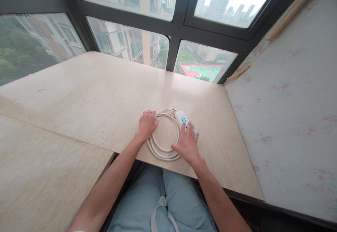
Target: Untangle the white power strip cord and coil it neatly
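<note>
A white cord (pixel 168 158) lies in a round coil of several loops on the beige marble-patterned surface. Its plug (pixel 172 111) rests at the coil's far side, metal prongs showing. Right beside the coil lies a white power strip (pixel 183 119) with light-blue socket faces, slanting away from me. My left hand (pixel 147 122), with a ring on one finger, is closed on the coil's left edge, its fingertips partly hidden. My right hand (pixel 188 145) is spread open, fingers over the near part of the strip and thumb at the coil's right side. The near end of the strip is mostly covered.
Dark-framed windows (pixel 181 10) rise behind the ledge (pixel 110 84). A wall with floral wallpaper (pixel 284 126) bounds the right side. At the left, a second panel (pixel 52 168) meets the ledge along a seam. My legs (pixel 163 200) are below the front edge.
</note>
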A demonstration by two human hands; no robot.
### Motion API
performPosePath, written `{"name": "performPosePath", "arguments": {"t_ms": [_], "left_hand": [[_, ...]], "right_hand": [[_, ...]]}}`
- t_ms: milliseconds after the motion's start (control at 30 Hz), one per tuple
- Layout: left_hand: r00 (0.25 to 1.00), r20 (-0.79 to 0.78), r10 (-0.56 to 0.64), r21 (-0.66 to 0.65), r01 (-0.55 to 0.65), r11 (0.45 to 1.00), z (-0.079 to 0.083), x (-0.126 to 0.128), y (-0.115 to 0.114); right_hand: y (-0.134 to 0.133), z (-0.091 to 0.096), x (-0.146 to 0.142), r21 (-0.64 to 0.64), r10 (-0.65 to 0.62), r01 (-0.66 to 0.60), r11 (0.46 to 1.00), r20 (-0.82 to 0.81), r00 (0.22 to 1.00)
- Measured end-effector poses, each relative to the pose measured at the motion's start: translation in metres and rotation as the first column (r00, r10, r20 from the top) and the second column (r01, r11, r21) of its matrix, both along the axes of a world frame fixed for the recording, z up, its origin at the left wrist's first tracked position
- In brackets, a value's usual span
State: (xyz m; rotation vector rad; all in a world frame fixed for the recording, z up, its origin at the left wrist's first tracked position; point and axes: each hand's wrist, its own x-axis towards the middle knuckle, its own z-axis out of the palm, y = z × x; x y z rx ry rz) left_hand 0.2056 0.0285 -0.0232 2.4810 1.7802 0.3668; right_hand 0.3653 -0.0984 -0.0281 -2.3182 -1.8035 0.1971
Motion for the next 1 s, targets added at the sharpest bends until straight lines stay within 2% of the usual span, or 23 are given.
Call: {"name": "performPosePath", "arguments": {"t_ms": [133,400,733,833,900,967,1000], "left_hand": [[0.999,0.025,-0.021,-0.016,0.021,1.0,-0.002,-0.009,0.01],[0.99,0.141,-0.011,-0.001,0.012,1.0,-0.011,-0.016,0.01],[0.944,0.321,0.076,-0.064,-0.058,0.996,-0.018,-0.015,0.018],[0.943,0.333,-0.009,-0.005,0.011,1.0,-0.022,-0.016,0.014],[0.937,0.328,-0.122,0.077,0.102,0.992,-0.021,-0.021,0.007],[0.909,0.281,-0.306,0.151,0.273,0.95,-0.015,-0.028,-0.005],[0.871,0.241,-0.428,0.164,0.399,0.902,-0.011,-0.031,-0.013]], "right_hand": [[-0.013,-0.008,-0.001,0.021,-0.084,0.084,0.996,-0.01,0.996],[-0.036,-0.024,-0.006,0.133,-0.264,0.282,0.95,-0.14,0.954],[-0.039,-0.031,-0.003,0.19,-0.256,0.299,0.935,-0.221,0.941],[-0.043,-0.035,-0.001,0.218,-0.238,0.285,0.933,-0.222,0.946],[-0.047,-0.037,0.002,0.221,-0.237,0.284,0.933,-0.217,0.947],[-0.049,-0.036,0.008,0.228,-0.24,0.284,0.931,-0.202,0.95],[-0.048,-0.035,0.012,0.241,-0.235,0.278,0.93,-0.189,0.953]]}}
